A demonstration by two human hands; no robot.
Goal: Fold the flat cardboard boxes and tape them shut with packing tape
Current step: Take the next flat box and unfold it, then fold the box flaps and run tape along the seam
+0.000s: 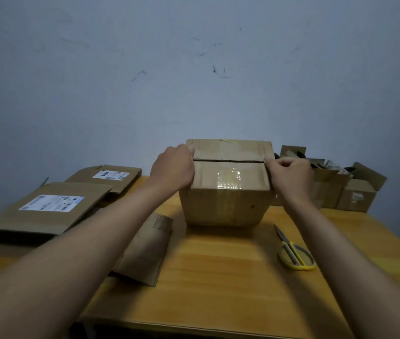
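— Where's the box [226,189]?

— Upright mid-table [218,265], between my hands. Its top flaps meet at a dark seam, not taped across.

— Your grip?

— My left hand [173,167] curls over the left top edge. My right hand [289,174] pinches the right edge at the seam, fingers bent. Both arms reach straight forward.

— Anything nearby?

— Scissors [294,253] lie just right of the box; flat boxes [47,206] lie left.
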